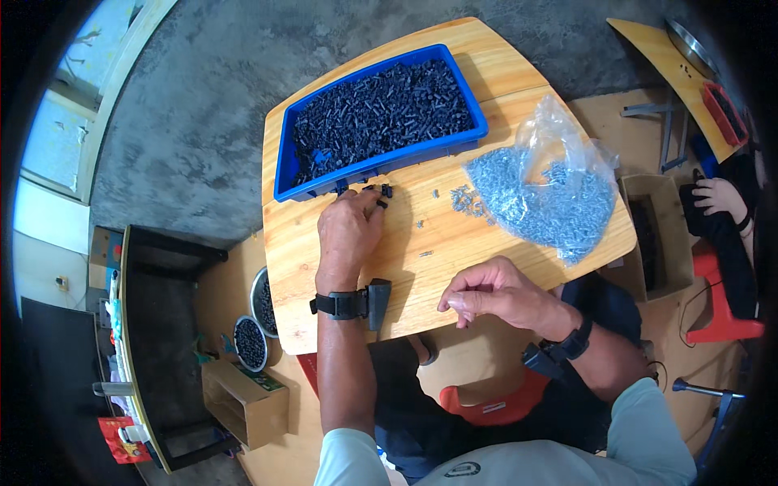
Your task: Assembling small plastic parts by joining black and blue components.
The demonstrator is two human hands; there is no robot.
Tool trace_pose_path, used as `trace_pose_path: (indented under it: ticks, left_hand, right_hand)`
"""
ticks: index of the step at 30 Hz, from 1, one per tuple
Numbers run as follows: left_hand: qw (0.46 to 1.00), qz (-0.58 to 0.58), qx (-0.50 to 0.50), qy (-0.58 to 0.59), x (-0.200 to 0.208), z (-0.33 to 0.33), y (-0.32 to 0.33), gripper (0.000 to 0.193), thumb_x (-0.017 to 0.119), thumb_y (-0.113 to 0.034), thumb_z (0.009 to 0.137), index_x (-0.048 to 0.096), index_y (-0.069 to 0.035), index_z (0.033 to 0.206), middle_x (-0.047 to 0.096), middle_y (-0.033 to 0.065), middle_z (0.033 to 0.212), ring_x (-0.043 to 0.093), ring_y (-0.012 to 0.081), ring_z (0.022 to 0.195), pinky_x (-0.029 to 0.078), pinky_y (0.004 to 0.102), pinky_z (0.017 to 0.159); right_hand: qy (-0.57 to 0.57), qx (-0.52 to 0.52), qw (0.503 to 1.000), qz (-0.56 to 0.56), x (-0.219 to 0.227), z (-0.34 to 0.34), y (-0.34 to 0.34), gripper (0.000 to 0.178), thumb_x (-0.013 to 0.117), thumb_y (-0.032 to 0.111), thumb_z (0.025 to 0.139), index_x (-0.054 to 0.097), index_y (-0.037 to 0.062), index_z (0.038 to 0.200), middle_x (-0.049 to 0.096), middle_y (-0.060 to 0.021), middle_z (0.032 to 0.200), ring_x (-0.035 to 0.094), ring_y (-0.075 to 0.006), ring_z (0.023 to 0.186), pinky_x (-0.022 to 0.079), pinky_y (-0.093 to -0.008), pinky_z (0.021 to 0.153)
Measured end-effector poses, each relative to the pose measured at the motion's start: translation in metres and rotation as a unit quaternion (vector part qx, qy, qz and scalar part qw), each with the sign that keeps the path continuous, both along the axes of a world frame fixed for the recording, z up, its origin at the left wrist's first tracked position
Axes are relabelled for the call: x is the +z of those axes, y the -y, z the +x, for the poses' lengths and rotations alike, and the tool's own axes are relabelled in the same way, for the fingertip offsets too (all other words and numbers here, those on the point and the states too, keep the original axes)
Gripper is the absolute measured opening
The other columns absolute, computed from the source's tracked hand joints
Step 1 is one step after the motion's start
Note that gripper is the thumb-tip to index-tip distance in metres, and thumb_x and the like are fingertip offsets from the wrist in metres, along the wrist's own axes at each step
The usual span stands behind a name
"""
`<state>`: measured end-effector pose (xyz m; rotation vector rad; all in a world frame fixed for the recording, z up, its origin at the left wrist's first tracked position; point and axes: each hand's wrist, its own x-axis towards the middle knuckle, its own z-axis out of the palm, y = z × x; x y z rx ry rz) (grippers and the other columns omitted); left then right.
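My left hand (350,231) rests on the wooden table (308,275) just in front of a blue tray (279,174) heaped with small black tubular pieces (381,113). Its fingers are curled round a small black piece (382,204), and a few more loose black pieces (386,191) lie beside the fingertips. Above the table's front edge, my right hand (498,293) has thumb and fingers pinched together; whatever they may hold is too small to make out. Loose small silvery screws (468,201) lie beyond it, spilling beside a clear plastic bag (551,202) full of them.
Bowls of black pieces (250,343) and a cardboard box (247,405) stand on the floor at left. At right are another open carton (660,235), a red stool (717,300) and another person's hand (717,198). A second table (689,89) carries a red tray (725,113).
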<state>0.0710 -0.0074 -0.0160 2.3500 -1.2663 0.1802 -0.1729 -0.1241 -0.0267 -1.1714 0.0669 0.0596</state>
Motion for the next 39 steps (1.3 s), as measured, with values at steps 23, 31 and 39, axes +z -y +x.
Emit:
trace_pose_path:
  ticks: [23, 31, 39]
  left_hand:
    - [0.977, -0.053, -0.175, -0.114, 0.053, -0.106, -0.001, 0.015, 0.070, 0.001, 0.075, 0.063, -0.001, 0.088, 0.061, 0.0096, 0.068, 0.057, 0.0188, 0.052, 0.044, 0.0302, 0.049]
    - [0.958, -0.113, -0.211, -0.157, 0.050, -0.123, 0.014, 0.014, 0.071, 0.000, 0.080, 0.065, -0.002, 0.093, 0.065, 0.0093, 0.075, 0.065, 0.0203, 0.060, 0.051, 0.0315, 0.054]
    - [0.867, -0.231, -0.208, -0.388, 0.031, -0.126, 0.015, 0.014, 0.074, 0.002, 0.085, 0.072, 0.000, 0.099, 0.065, 0.0018, 0.076, 0.059, 0.0063, 0.065, 0.050, 0.0234, 0.062]
  right_hand:
    - [0.034, -0.284, 0.958, 0.004, 0.012, -0.001, -0.007, 0.022, 0.066, 0.014, 0.097, 0.069, -0.0046, 0.109, 0.068, -0.0012, 0.090, 0.063, -0.0052, 0.077, 0.054, -0.0229, 0.069]
    - [0.037, -0.240, 0.967, 0.073, -0.008, -0.004, 0.016, 0.022, 0.066, 0.015, 0.097, 0.070, 0.0003, 0.114, 0.071, -0.0033, 0.095, 0.065, -0.0084, 0.076, 0.056, -0.0242, 0.072]
    - [0.052, -0.178, 0.955, 0.230, -0.008, -0.013, 0.019, 0.019, 0.063, 0.016, 0.099, 0.070, 0.0018, 0.110, 0.068, -0.0027, 0.092, 0.064, -0.0099, 0.077, 0.058, -0.0288, 0.073]
